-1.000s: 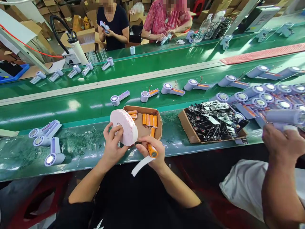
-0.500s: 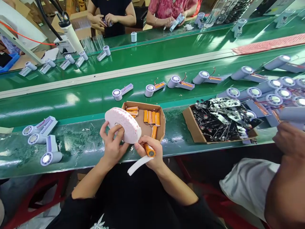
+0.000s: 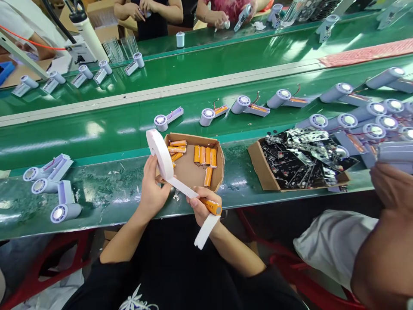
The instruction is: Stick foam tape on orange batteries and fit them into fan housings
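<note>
My left hand (image 3: 154, 185) grips a roll of white tape (image 3: 163, 157), its fingers partly hidden behind the roll. A strip of tape (image 3: 184, 188) runs taut from the roll to my right hand (image 3: 203, 207), which is closed around an orange cylindrical battery (image 3: 211, 206). From the battery's near end a loose tail of tape (image 3: 206, 232) hangs down. Just beyond both hands sits a shallow cardboard box (image 3: 190, 172) with several orange batteries (image 3: 205, 156) in it.
A cardboard box of dark flat parts (image 3: 300, 159) stands to the right. Grey fan-like housings (image 3: 208, 116) line the green conveyor (image 3: 122, 129); others (image 3: 66, 212) lie at left. A co-worker's hand (image 3: 392, 185) holds a housing at far right. Two people work across the belt.
The tape roll has turned more edge-on, and a length of tape is now drawn out between my hands. My right hand, with the battery, has moved right and slightly nearer me.
</note>
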`<state>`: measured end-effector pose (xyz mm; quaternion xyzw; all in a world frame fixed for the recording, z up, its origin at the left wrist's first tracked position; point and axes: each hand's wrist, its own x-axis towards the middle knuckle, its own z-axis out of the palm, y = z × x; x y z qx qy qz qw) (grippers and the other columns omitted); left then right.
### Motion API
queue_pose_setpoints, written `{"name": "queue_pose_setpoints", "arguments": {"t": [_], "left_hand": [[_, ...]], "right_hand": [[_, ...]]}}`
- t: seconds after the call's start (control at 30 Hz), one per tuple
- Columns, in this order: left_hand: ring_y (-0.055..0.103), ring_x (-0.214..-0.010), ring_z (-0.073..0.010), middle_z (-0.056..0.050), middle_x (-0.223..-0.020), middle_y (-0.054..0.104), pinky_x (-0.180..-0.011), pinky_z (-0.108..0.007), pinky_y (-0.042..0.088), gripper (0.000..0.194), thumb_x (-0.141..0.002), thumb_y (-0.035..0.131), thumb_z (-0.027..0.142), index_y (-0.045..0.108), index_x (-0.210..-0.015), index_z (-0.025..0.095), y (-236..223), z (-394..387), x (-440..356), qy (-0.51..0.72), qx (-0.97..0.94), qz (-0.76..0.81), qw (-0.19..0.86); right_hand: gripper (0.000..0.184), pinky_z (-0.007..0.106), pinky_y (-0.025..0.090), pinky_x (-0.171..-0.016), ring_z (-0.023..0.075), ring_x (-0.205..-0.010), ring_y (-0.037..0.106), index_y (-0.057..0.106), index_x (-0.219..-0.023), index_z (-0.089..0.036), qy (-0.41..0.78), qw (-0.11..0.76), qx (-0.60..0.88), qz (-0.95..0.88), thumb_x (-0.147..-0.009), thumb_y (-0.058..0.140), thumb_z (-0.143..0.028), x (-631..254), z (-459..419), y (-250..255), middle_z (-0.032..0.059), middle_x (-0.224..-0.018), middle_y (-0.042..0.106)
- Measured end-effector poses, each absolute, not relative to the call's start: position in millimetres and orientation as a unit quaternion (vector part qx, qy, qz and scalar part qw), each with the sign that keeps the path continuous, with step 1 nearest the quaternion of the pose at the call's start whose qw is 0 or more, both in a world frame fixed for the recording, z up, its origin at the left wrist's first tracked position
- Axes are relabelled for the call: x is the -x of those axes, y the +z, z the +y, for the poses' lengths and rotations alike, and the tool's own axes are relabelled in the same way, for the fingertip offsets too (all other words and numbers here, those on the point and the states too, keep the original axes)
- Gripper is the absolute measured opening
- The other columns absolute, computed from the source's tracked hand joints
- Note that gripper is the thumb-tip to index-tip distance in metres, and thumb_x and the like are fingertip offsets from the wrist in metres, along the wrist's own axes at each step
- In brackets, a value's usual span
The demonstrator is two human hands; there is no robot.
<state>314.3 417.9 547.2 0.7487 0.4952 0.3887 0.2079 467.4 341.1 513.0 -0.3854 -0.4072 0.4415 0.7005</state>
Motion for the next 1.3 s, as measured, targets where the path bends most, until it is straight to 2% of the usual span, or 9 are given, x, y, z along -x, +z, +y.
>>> {"name": "queue_pose_setpoints", "arguments": {"t": [0.1,0.23,0.37,0.5,0.73,0.87,1.0,1.17,1.3], "left_hand": [[0.056,-0.141,-0.0323,-0.013,-0.152,0.058,-0.102,-0.045,0.065,0.071,-0.092,0.076,0.031,0.049,-0.157,0.029,552,433,-308,0.393,-0.744,0.496,0.216],[0.047,-0.142,-0.039,-0.013,-0.135,0.07,-0.122,-0.06,0.045,0.058,-0.082,0.078,0.014,0.067,-0.139,0.02,565,451,-293,0.275,-0.819,0.5,0.06],[0.045,-0.14,-0.0393,-0.01,-0.144,0.068,-0.123,-0.059,0.041,0.064,-0.085,0.078,0.015,0.064,-0.147,0.019,575,461,-282,0.159,-0.882,0.437,0.076],[0.043,-0.144,-0.0386,-0.011,-0.144,0.067,-0.124,-0.059,0.038,0.061,-0.093,0.081,0.033,0.061,-0.149,0.021,590,450,-283,0.216,-0.901,0.366,0.09],[0.056,-0.103,-0.0232,-0.006,-0.102,0.073,-0.096,-0.038,0.045,0.034,-0.09,0.086,0.035,0.074,-0.12,0.024,616,403,-308,0.353,-0.898,0.256,0.056],[0.053,-0.099,-0.0224,-0.005,-0.093,0.07,-0.09,-0.038,0.042,0.041,-0.09,0.085,0.048,0.075,-0.122,0.023,627,391,-311,0.332,-0.904,0.249,0.101],[0.052,-0.09,-0.0202,-0.004,-0.09,0.064,-0.084,-0.036,0.044,0.056,-0.09,0.074,0.069,0.075,-0.119,0.021,633,384,-309,0.331,-0.898,0.212,0.196],[0.055,-0.089,-0.019,-0.001,-0.085,0.067,-0.083,-0.037,0.038,0.018,-0.1,0.077,0.03,0.076,-0.116,0.024,621,386,-317,0.351,-0.886,0.29,0.084],[0.049,-0.083,-0.0186,0.001,-0.081,0.069,-0.08,-0.037,0.033,0.01,-0.098,0.078,0.023,0.077,-0.108,0.024,613,392,-322,0.331,-0.893,0.297,0.065]], "right_hand": [[0.04,0.031,0.04,-0.056,0.0146,-0.056,0.047,0.059,-0.072,-0.024,0.456,0.693,0.411,-0.378,-0.092,0.076,-0.054,-468,332,507,-0.0034,-0.059,0.048],[0.031,0.023,0.034,-0.049,0.0097,-0.052,0.037,0.057,-0.093,-0.026,0.534,0.651,0.43,-0.326,-0.089,0.085,-0.04,-480,323,513,-0.0095,-0.061,0.045],[0.046,0.02,0.044,-0.055,0.0093,-0.062,0.046,0.053,-0.117,-0.032,0.565,0.63,0.417,-0.331,-0.087,0.088,-0.033,-500,315,531,-0.0076,-0.081,0.054],[0.024,0.025,0.057,-0.069,0.0118,-0.078,0.06,0.057,-0.127,-0.031,0.577,0.574,0.413,-0.408,-0.106,0.065,-0.039,-515,309,544,0.0016,-0.105,0.062],[0.035,0.029,0.065,-0.084,0.0173,-0.092,0.074,0.056,-0.146,-0.027,0.449,0.521,0.47,-0.553,-0.111,0.056,-0.033,-518,311,542,0.0076,-0.116,0.075],[0.038,0.035,0.064,-0.099,0.023,-0.116,0.075,0.058,-0.146,-0.027,0.319,0.517,0.509,-0.61,-0.109,0.059,-0.026,-517,314,537,0.0098,-0.13,0.075],[0.04,0.036,0.065,-0.097,0.0229,-0.112,0.076,0.058,-0.146,-0.028,0.248,0.516,0.528,-0.627,-0.107,0.06,-0.021,-517,315,536,0.0088,-0.125,0.076],[0.044,0.034,0.066,-0.093,0.0223,-0.107,0.077,0.055,-0.148,-0.028,0.223,0.511,0.514,-0.651,-0.106,0.059,-0.017,-516,315,540,0.0084,-0.119,0.077],[0.046,0.035,0.066,-0.093,0.023,-0.108,0.077,0.054,-0.15,-0.029,0.213,0.506,0.507,-0.665,-0.106,0.06,-0.015,-515,315,541,0.0088,-0.119,0.076]]}}
